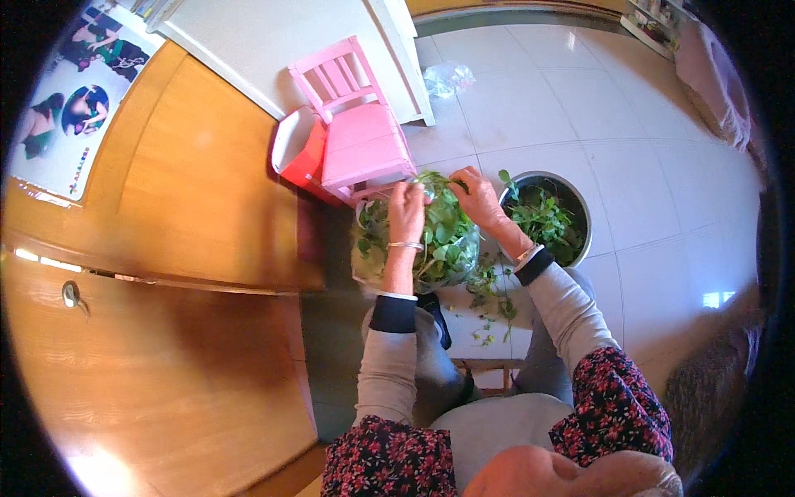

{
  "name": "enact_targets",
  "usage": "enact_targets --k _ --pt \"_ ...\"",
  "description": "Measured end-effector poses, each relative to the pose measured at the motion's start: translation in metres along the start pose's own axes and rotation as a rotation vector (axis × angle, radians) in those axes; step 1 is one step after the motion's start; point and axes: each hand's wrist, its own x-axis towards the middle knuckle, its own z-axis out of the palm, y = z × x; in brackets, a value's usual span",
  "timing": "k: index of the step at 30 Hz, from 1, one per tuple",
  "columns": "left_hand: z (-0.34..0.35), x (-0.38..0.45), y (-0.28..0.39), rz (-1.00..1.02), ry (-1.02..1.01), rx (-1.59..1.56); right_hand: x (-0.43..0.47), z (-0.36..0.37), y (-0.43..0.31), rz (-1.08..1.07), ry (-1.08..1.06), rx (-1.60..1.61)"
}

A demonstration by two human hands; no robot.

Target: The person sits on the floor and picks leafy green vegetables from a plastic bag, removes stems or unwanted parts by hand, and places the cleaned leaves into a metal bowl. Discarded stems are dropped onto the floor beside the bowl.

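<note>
Both my hands are raised over a clear plastic bag (pixel 463 264) full of leafy greens (pixel 444 227). A sprig of greens (pixel 435 179) stretches between them. My left hand (pixel 407 208), with a bangle at its wrist, pinches one end of it. The other end is between the fingers of my right hand (pixel 477 196). Just right of that hand stands a round metal pot (pixel 587 239), with more leafy greens (pixel 543 217) inside. Loose stems and leaves (pixel 490 282) lie scattered on the floor between the bag and my right leg.
A pink wooden chair (pixel 363 140) stands beyond the bag, a red box (pixel 307 158) at its left. Wooden furniture (pixel 205 155) fills the left side. Crumpled clear plastic (pixel 448 81) lies on the tiled floor (pixel 633 186) near a white cabinet (pixel 323 37). Cloth (pixel 711 81) hangs at far right.
</note>
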Motion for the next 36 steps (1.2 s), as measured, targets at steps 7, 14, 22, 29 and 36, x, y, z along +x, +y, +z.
enact_targets --k 7,14,22,29,36 --pt "-0.019 0.026 -0.020 0.215 0.272 0.343 -0.007 0.005 0.007 -0.005 -0.104 0.069" --pt "-0.032 0.030 -0.029 0.393 0.281 0.880 -0.004 0.001 0.007 0.071 -0.160 0.049" --pt "-0.040 0.028 -0.029 -0.023 -0.042 1.187 0.003 -0.007 -0.001 0.433 -0.238 0.461" --pt "-0.051 0.033 -0.056 -0.247 -0.115 1.277 0.016 -0.018 -0.023 0.604 -0.234 1.154" --pt "-0.042 0.035 -0.070 -0.375 -0.255 1.349 0.020 -0.023 -0.012 0.585 -0.194 1.352"
